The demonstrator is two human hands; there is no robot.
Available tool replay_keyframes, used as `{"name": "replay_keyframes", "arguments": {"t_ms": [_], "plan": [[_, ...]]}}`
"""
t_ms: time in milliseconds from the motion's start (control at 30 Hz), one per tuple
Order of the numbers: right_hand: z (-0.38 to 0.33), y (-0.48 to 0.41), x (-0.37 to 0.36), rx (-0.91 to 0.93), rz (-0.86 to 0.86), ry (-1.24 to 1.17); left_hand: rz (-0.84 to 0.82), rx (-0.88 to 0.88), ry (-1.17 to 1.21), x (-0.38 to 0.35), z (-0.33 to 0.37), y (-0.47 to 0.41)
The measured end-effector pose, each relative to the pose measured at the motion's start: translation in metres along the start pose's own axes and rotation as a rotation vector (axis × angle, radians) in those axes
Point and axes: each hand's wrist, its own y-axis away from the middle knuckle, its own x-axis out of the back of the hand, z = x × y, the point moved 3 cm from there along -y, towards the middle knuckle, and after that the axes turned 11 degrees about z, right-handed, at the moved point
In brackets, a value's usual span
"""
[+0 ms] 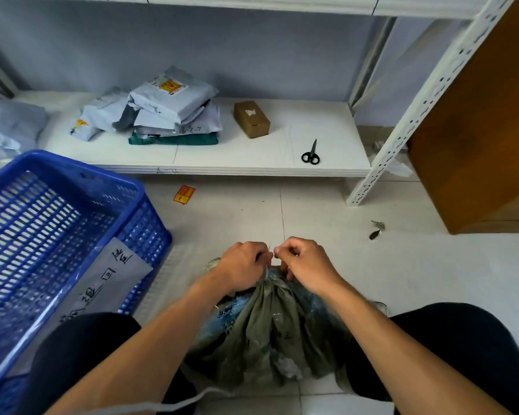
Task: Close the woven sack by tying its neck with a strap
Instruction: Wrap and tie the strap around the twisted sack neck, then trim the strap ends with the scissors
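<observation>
Two hands met over the gathered neck of the woven sack (270, 324), which stood on the floor between the person's dark-clad knees, just right of the blue basket (126, 187). In my remote feed, the left hand (243, 265) had its fingers curled and seemed to pinch one end of the strap (269, 246), a thin pale strand I could barely make out in the gap. The right hand (307, 263), almost touching the left, was curled the same way on the other end. I judged the knuckles sat so close because a knot was being worked right at the bunched cloth. Holding the ends short would keep the neck from spreading again. I could not tell whether the knot was already drawn tight. Clamping the sack between the knees looked deliberate, to keep it upright while both hands were busy. A pale cord (192, 398) trailed near the bottom edge, and I could not say whether it joined the strap.

The floor (342, 235) was pale glossy tile, with an orange sticker (184, 194) lying on it. Behind ran a low white shelf (327, 130) carrying, from the left, a heap of grey mailer bags (171, 106), a small cardboard box (251, 118) and black scissors (310, 154). A perforated white upright (417, 115) held up the shelf's right end, and a brown wooden panel (492, 115) closed off that side.
</observation>
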Motion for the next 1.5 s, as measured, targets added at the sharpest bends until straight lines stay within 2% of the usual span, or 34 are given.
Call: {"name": "replay_keyframes", "arguments": {"t_ms": [100,233,400,633,867,1200,1400,1500], "plan": [[-0.003,-0.037,0.003,0.02,-0.087,0.115,-0.031,0.049,0.025,0.008,-0.007,-0.03],[0.004,-0.094,0.009,0.073,-0.104,0.265,-0.011,0.044,0.064,0.011,-0.009,-0.069],[0.018,-0.163,0.016,0.124,-0.061,0.427,0.159,0.082,0.177,0.0,-0.016,-0.109],[0.026,-0.251,0.018,0.143,-0.007,0.623,0.192,0.105,0.233,-0.007,-0.02,-0.16],[0.049,-0.318,0.022,-0.107,0.09,0.407,0.187,0.135,0.298,-0.016,-0.035,-0.19],[0.074,-0.378,0.017,-0.219,0.161,0.288,0.145,0.143,0.305,-0.022,-0.04,-0.214],[0.079,-0.365,0.019,-0.196,0.349,0.227,0.119,0.17,0.321,-0.023,-0.04,-0.212],[0.088,-0.355,0.031,-0.28,0.452,-0.012,0.108,0.205,0.329,-0.02,-0.039,-0.207]]}}
